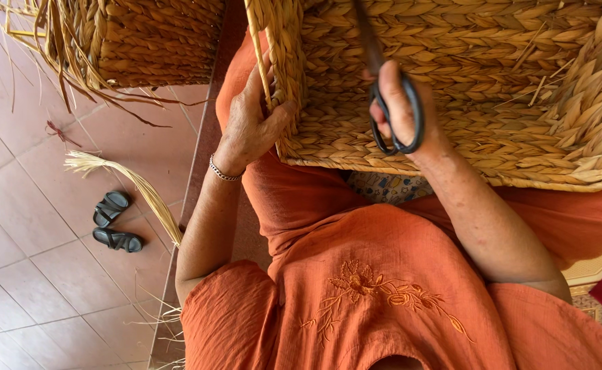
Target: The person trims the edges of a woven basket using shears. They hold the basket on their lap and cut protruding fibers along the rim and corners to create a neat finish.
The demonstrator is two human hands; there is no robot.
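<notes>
Nearest is the orange dress (383, 288) of the seated person, whose lap carries a woven basket (493, 103) lying across the middle and right. The left hand (249, 123) has its fingers closed on the basket's left rim, while the right hand (400, 103) has its fingers clamped through the handles of black scissors (397, 109), blades pointing away. On the tiled floor (20, 226) at left lie two black sandals (112, 223) and a straw bundle (136, 188), with a second basket (150, 41) far left.
</notes>
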